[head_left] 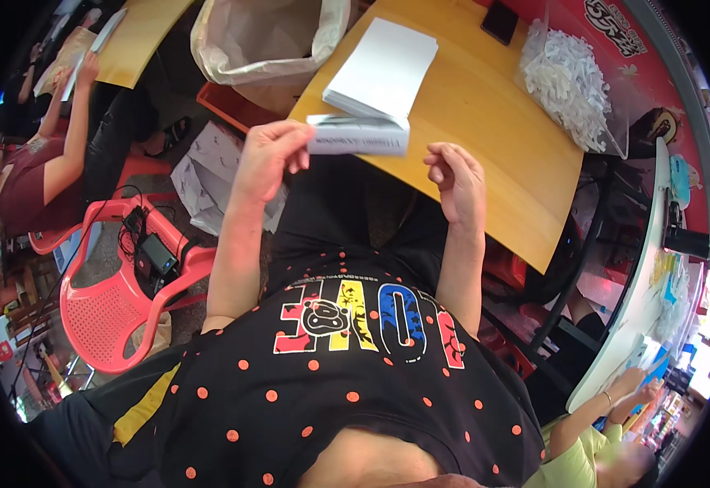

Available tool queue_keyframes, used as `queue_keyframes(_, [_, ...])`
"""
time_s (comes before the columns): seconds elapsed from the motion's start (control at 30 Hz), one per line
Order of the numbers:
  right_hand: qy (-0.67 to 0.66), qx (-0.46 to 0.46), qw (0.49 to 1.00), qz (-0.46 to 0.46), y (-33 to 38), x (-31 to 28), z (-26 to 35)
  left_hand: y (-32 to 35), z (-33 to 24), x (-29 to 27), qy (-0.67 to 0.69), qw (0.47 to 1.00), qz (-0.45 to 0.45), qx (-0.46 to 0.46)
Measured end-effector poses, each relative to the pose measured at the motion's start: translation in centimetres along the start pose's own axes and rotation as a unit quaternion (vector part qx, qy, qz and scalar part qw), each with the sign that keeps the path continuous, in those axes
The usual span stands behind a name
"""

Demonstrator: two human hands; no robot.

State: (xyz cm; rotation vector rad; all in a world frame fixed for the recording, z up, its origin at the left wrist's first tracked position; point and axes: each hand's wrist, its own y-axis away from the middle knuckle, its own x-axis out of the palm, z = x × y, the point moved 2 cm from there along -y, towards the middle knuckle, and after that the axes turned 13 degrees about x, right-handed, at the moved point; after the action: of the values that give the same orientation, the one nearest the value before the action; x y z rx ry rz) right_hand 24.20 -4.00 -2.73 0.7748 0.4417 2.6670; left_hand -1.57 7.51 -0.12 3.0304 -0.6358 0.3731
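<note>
My left hand pinches the left end of a white folded paper with a band of small dark print along its near face. The folded paper is held level at the near edge of the yellow wooden table. Just behind it lies a stack of white sheets, slightly fanned. My right hand hovers to the right of the folded paper, apart from it, fingers loosely curled with nothing visible in them.
A clear container of white paper strips and a dark phone are on the table. Left of it stands a large lined bag. A red plastic chair holds a black device with cables. Other people work at far left and lower right.
</note>
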Motion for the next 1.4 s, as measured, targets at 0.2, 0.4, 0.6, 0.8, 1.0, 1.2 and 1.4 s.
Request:
queue_keyframes(0.2, [0.0,-0.03,0.999,-0.024,0.2,-0.6,0.2,-6.6,-4.1,-4.1,0.041,0.982,-0.128,0.131])
queue_keyframes(0.4, [0.218,-0.114,0.967,-0.065,-0.5,1.6,0.2,-5.2,-1.3,-3.3,-0.127,0.988,-0.057,0.061])
queue_keyframes(0.6, [0.631,-0.402,0.65,-0.132,-3.6,4.6,2.6,0.6,4.0,-1.5,-0.096,0.992,0.066,-0.051])
queue_keyframes(0.8, [0.769,-0.376,0.513,-0.064,-5.8,5.8,1.7,3.7,4.2,-2.4,-0.101,0.988,0.059,-0.097])
queue_keyframes(1.0, [0.703,-0.507,0.494,-0.071,-6.5,5.6,0.1,3.4,4.5,-1.9,-0.09,0.991,0.045,-0.092])
queue_keyframes(1.2, [0.653,-0.471,0.588,-0.073,-6.1,5.2,0.4,2.0,4.5,0.4,-0.01,0.995,0.028,-0.098])
queue_keyframes(1.4, [0.541,-0.516,0.661,0.065,-0.7,6.3,2.4,0.2,3.0,1.3,0.362,0.921,0.006,-0.143])
